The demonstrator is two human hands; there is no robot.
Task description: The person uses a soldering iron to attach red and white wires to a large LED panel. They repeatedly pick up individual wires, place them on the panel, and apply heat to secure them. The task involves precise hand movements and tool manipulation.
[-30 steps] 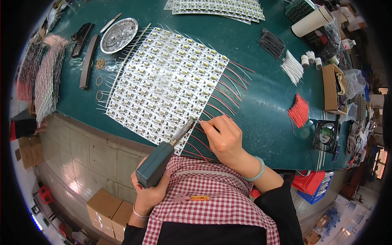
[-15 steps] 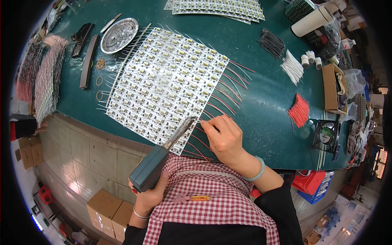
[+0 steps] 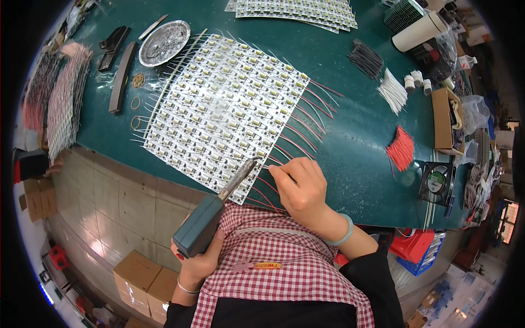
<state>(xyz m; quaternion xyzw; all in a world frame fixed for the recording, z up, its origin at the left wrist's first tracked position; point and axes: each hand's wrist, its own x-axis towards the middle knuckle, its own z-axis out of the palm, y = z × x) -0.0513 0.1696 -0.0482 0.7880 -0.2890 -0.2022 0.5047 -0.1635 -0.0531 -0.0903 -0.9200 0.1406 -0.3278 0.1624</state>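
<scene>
My left hand (image 3: 203, 257) is wrapped round the dark teal handle of a soldering gun (image 3: 198, 225). Its long metal tip reaches up and right to the right edge of a white LED circuit board panel (image 3: 219, 104), rows of yellow LEDs across it. Beside that tip, my right hand (image 3: 301, 183) is closed, thumb and forefinger pinching a thin wire (image 3: 267, 167) at the board's edge. Most of this wire is hidden by the fingers. Several red wires (image 3: 299, 143) and white ones stick out from the right edge of the panel; pale wires fringe its left side.
Left of the panel lie a foil dish (image 3: 164, 44), a dark bar (image 3: 123, 76) and rubber bands (image 3: 138, 80). To the right are bundles of black wires (image 3: 365, 59), white wires (image 3: 392, 92) and red wires (image 3: 400, 148), plus a small fan (image 3: 436, 181). More panels (image 3: 295, 12) lie behind.
The soldering gun's tip and my right hand have shifted slightly down along the panel's right edge. The panel sits a little higher and further right in view.
</scene>
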